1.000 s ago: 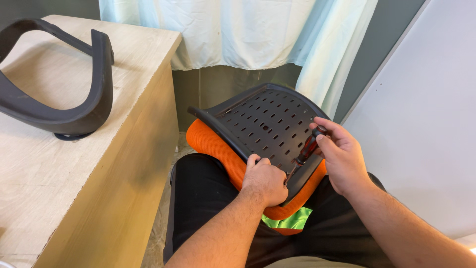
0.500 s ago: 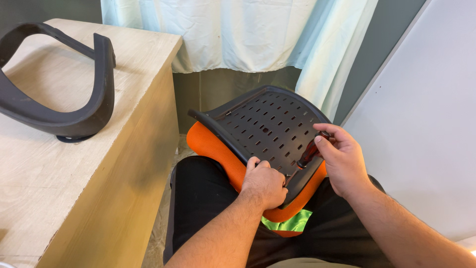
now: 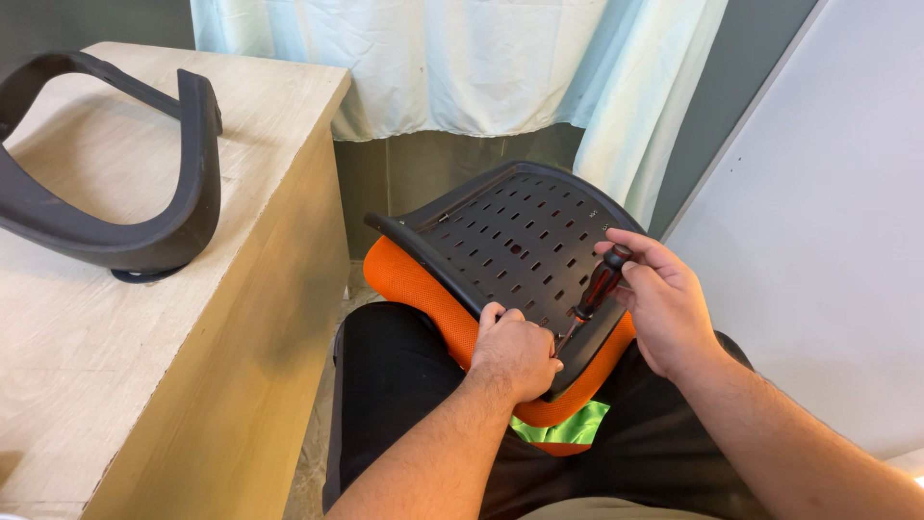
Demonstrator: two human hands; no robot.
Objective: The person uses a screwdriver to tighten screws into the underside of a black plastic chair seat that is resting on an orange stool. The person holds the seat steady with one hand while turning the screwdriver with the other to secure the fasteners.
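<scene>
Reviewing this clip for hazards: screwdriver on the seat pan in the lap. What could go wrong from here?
1. The left hand rests right at the screwdriver tip; a slip could jab its fingers.
2. The seat sits tilted on the lap, steadied only by that hand, so it may shift under pressure.
3. The right hand holds the handle at a slant, so the tip may cam out.

Pale wood desk [image 3: 144, 318] left, curtain [image 3: 433, 58] behind, white wall [image 3: 828, 241] rt.
</scene>
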